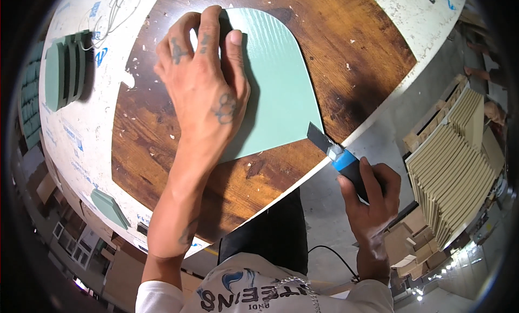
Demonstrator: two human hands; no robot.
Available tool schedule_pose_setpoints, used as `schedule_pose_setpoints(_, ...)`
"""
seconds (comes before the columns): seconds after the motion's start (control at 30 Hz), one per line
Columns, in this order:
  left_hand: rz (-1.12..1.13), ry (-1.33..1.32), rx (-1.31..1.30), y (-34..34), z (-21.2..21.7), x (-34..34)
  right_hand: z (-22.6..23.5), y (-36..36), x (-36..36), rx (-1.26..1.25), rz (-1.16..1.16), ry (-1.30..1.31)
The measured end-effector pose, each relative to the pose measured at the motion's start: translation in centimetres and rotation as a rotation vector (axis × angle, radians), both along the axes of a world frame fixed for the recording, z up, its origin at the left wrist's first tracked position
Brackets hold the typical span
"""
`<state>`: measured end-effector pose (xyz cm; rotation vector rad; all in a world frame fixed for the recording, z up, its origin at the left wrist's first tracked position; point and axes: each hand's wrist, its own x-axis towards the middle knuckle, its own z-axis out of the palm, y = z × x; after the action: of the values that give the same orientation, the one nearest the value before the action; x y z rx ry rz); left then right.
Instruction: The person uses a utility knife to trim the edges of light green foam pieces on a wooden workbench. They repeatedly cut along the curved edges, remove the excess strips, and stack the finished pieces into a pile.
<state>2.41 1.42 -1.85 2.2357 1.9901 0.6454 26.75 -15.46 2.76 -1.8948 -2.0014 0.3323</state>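
A pale green panel [275, 80] with one rounded end lies on a brown wood-grain board [357, 59]. My left hand [203, 80] is over the panel's left side, its fingers bent and its thumb above the green face, holding it down; the fingertips' far sides are hidden. In my right hand [373, 191] is a flat-bladed knife [346, 164] with a black handle and a blue collar. Its dark blade reaches the panel's near right corner, seemingly touching it. The right fingers wrap round the handle past the table's near edge.
Stacked green pieces [65, 70] stand at the table's left, with another green piece [110, 207] nearer. Thin wire [116, 21] lies at the back left. Pale chips dot the board. Beyond the table's right edge, a stack of tan panels [454, 167] rests on the floor.
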Motion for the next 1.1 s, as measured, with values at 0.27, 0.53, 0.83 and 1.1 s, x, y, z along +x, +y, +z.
schedule_pose_setpoints(0.27,-0.128,0.145,0.034,0.6,0.6,-0.6,0.4,2.8,0.6,-0.051,0.140,-0.031)
schedule_pose_setpoints(0.53,-0.123,-0.004,0.098,0.5,-0.3,-0.9,-1.3,10.2,-2.3,0.087,0.077,0.054)
schedule_pose_setpoints(0.83,-0.125,-0.195,0.069,0.4,-0.5,-0.5,-0.1,7.7,0.2,-0.019,-0.004,0.017)
schedule_pose_setpoints(1.1,-0.249,-0.074,-0.086,-4.6,1.3,0.5,1.4,0.1,0.2,-0.326,-0.239,0.303)
